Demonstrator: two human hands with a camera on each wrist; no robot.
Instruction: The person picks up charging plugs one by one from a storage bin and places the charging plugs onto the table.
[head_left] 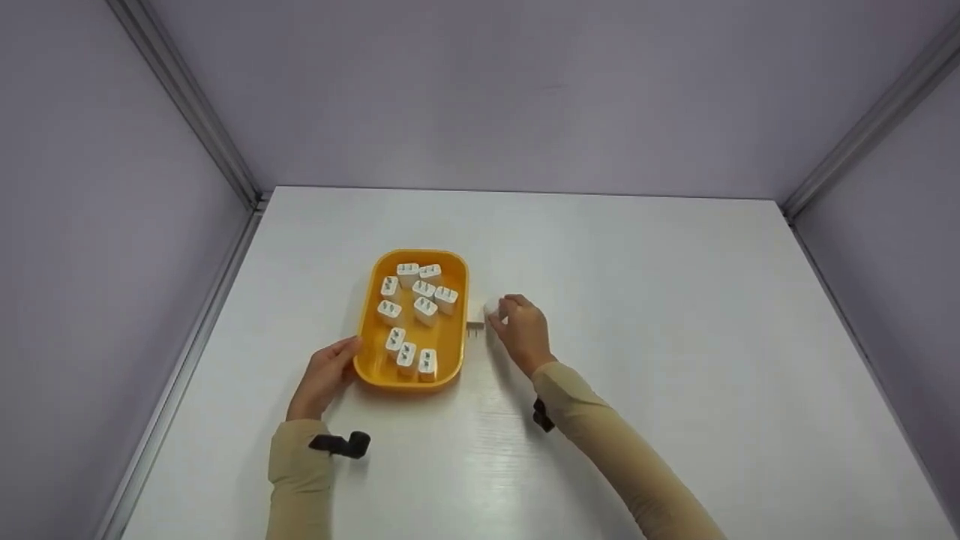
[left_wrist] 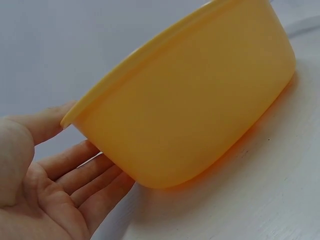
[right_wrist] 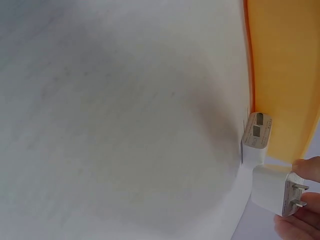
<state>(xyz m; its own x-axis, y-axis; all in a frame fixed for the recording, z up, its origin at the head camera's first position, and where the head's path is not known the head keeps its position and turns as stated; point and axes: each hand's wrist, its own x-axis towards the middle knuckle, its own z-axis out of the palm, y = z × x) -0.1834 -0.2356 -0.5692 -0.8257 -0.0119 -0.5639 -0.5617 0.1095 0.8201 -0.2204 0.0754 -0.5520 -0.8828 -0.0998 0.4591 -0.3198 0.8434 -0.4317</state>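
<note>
A yellow plastic tray [head_left: 448, 339] stands left of centre on the white table, with several white plug adapters [head_left: 425, 312] inside, most with their metal prongs up. My left hand [head_left: 324, 375] grips the tray's near left corner; in the left wrist view the thumb lies at the rim and the fingers touch the wall from below. Just right of the tray, my right hand [head_left: 525, 334] pinches a white plug adapter [right_wrist: 271, 190] between thumb and fingers, its two prongs showing. Another adapter [right_wrist: 257, 137] sits against the tray's right wall, between tray and hand.
The white table [head_left: 675, 337] extends to the right of my right arm and in front of the tray. Pale panel walls [head_left: 510, 97] enclose it at the back and on both sides, with metal frame posts [head_left: 187, 97] at the corners.
</note>
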